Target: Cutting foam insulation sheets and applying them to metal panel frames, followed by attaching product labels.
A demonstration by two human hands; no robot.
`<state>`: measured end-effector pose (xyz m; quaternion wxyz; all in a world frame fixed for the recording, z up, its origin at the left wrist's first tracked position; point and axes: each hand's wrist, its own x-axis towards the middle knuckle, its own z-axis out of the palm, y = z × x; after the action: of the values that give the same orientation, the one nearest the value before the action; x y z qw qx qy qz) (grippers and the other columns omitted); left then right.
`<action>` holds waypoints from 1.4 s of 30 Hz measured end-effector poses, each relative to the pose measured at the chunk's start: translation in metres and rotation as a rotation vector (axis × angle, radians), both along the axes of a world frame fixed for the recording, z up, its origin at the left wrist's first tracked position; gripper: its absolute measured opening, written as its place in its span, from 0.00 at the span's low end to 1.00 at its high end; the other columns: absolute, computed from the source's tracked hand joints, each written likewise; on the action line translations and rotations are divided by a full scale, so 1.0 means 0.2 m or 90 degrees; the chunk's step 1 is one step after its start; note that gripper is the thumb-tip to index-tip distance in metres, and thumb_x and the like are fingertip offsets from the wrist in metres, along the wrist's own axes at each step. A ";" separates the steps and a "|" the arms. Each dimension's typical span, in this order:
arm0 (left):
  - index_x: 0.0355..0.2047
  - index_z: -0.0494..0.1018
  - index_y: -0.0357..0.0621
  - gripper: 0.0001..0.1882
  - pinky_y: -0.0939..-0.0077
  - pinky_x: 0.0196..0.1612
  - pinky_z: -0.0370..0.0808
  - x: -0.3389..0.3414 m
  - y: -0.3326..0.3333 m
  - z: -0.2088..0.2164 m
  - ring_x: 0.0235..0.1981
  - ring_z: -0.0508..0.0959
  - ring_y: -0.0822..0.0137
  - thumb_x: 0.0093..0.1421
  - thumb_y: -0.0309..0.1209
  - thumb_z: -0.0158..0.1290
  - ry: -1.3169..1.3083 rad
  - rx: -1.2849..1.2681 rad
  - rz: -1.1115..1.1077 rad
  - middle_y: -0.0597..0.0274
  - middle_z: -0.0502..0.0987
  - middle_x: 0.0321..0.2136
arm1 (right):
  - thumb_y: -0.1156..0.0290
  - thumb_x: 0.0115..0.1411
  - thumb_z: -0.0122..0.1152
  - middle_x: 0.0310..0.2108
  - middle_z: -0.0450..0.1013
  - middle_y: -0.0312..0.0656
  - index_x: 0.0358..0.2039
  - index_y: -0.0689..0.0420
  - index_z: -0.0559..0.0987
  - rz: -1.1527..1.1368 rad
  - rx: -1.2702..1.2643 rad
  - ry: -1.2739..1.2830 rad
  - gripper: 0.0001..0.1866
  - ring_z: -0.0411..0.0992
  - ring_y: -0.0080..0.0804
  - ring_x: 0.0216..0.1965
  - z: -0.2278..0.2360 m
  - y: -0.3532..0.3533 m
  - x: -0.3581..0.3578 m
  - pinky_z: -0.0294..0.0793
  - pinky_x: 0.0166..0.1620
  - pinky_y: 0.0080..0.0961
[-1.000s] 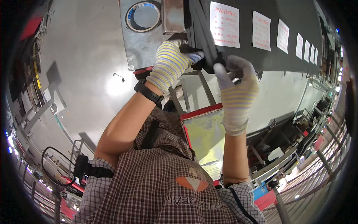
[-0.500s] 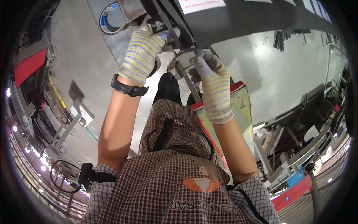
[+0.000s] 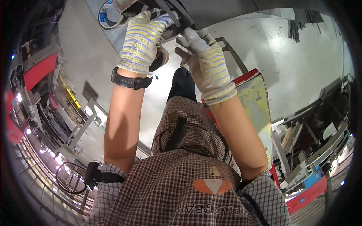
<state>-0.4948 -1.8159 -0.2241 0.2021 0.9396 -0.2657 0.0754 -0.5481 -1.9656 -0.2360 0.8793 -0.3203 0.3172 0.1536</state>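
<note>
My left hand [image 3: 143, 41], in a striped knit glove with grey fingers, is closed round dark narrow strips [image 3: 171, 13] at the near-left end of a wide black sheet [image 3: 226, 13]. Its fingertips are partly hidden among the strips. My right hand [image 3: 205, 62], gloved alike, is just to the right and slightly nearer. Its thumb and forefinger meet the near end of a dark strip, while the other fingers are loosely bent. Close beyond the left hand is a brownish metal block [image 3: 126, 5]. Below that hand shows a round dark object [image 3: 160, 58], partly covered.
A tape roll [image 3: 110, 15] lies on a grey metal surface at the upper left. Beside my right forearm stands a red-edged, yellowish panel [image 3: 254, 100]. Thin black strips [image 3: 295, 32] hang at the far right. Metal frames [image 3: 81, 126] stand to the left.
The view has shifted, so the black sheet sits higher and its white paper label is out of sight. My right hand has come closer to my left, which keeps its grip.
</note>
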 end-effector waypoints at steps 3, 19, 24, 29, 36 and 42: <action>0.41 0.77 0.37 0.16 0.67 0.47 0.75 0.00 -0.02 -0.02 0.43 0.77 0.47 0.50 0.22 0.52 0.090 0.112 0.039 0.42 0.76 0.43 | 0.69 0.59 0.63 0.36 0.76 0.39 0.39 0.57 0.76 -0.050 -0.022 0.020 0.10 0.75 0.32 0.38 -0.04 0.01 0.01 0.75 0.40 0.29; 0.45 0.72 0.36 0.15 0.81 0.35 0.77 -0.04 -0.09 0.11 0.31 0.77 0.74 0.58 0.28 0.52 0.537 -0.430 0.380 0.63 0.77 0.33 | 0.69 0.57 0.64 0.35 0.77 0.38 0.40 0.57 0.78 -0.077 -0.011 0.021 0.11 0.74 0.31 0.36 -0.04 0.11 -0.05 0.73 0.42 0.29; 0.45 0.72 0.35 0.14 0.80 0.35 0.76 -0.03 -0.02 0.02 0.31 0.77 0.74 0.59 0.28 0.52 0.536 -0.446 0.429 0.62 0.77 0.33 | 0.69 0.57 0.64 0.34 0.76 0.36 0.40 0.57 0.77 -0.085 -0.086 0.052 0.11 0.74 0.28 0.33 0.00 0.10 -0.04 0.73 0.39 0.28; 0.44 0.73 0.34 0.13 0.78 0.37 0.76 -0.03 0.00 -0.03 0.32 0.78 0.73 0.61 0.28 0.51 0.468 -0.365 0.281 0.61 0.78 0.34 | 0.70 0.58 0.63 0.37 0.76 0.34 0.41 0.54 0.76 -0.148 -0.034 0.084 0.10 0.72 0.27 0.37 -0.05 0.08 -0.03 0.72 0.40 0.30; 0.38 0.78 0.39 0.19 0.69 0.37 0.77 -0.04 0.06 -0.10 0.35 0.78 0.48 0.42 0.24 0.59 0.419 -0.457 0.257 0.44 0.79 0.35 | 0.70 0.59 0.60 0.39 0.73 0.37 0.39 0.54 0.75 -0.229 0.105 0.141 0.08 0.68 0.30 0.43 -0.06 0.15 0.01 0.67 0.47 0.37; 0.40 0.79 0.43 0.24 0.69 0.40 0.77 -0.03 -0.02 -0.03 0.38 0.79 0.50 0.37 0.24 0.61 0.065 0.173 0.061 0.46 0.79 0.39 | 0.69 0.62 0.56 0.39 0.72 0.39 0.40 0.57 0.73 -0.200 0.075 0.190 0.08 0.69 0.30 0.42 -0.10 0.07 -0.08 0.68 0.47 0.34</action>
<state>-0.5012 -1.8209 -0.2294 0.0823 0.9726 -0.2176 0.0003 -0.5644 -1.9512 -0.2557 0.8531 -0.1889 0.4799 0.0789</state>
